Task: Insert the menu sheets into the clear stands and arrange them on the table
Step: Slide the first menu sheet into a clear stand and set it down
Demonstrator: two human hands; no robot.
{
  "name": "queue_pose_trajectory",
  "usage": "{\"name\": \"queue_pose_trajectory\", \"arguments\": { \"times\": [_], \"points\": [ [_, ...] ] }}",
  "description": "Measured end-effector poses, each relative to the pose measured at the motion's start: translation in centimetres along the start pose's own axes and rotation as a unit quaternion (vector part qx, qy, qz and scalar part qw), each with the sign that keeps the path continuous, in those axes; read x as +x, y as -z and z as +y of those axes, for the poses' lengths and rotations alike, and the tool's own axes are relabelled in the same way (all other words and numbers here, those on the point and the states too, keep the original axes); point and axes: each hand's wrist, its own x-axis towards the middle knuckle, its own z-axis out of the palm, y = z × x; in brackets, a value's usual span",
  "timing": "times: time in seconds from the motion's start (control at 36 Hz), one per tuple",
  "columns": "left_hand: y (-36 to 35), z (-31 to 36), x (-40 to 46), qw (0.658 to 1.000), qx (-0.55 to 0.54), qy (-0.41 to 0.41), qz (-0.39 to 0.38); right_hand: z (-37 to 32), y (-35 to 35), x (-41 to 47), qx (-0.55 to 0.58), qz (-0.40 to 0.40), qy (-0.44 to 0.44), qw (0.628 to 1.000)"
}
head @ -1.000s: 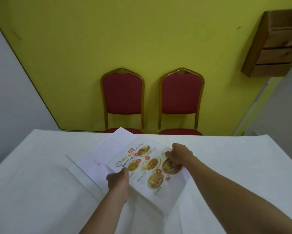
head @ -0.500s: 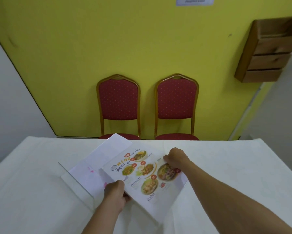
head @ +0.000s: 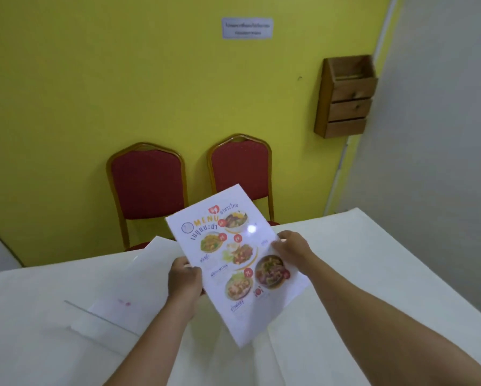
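While lifted off the table (head: 373,274), menu sheet (head: 233,260) (printed side up) pinched by left hand (head: 184,280), right hand (head: 292,247).

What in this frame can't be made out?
Head view:
- Wall sign: text too small and blurred.
- Menu sheet: small print blurred; whether a clear sleeve covers it is unclear despite the glare.
- Clear stand: outline nearly invisible against the tablecloth.
- Left hand fingers: hidden behind the sheet.

Both hands have lifted the menu sheet (head: 233,260) off the table.
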Motion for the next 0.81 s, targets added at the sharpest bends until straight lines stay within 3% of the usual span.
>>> {"name": "queue_pose_trajectory", "arguments": {
  "times": [0.39,0.58,0.81],
  "points": [
    [-3.3,2.1,-2.0,0.955,0.199,-0.214,-0.044,5.2,3.6,-5.9,0.093,0.044,-0.047,0.994],
    [-5.2,1.5,-3.1,0.943,0.228,-0.242,-0.025,6.3,4.8,-6.5,0.089,0.077,-0.047,0.992],
    [-6.3,-0.5,-4.3,0.948,0.220,-0.231,-0.002,7.9,5.8,-6.1,0.061,0.060,-0.028,0.996]
  ]
}}
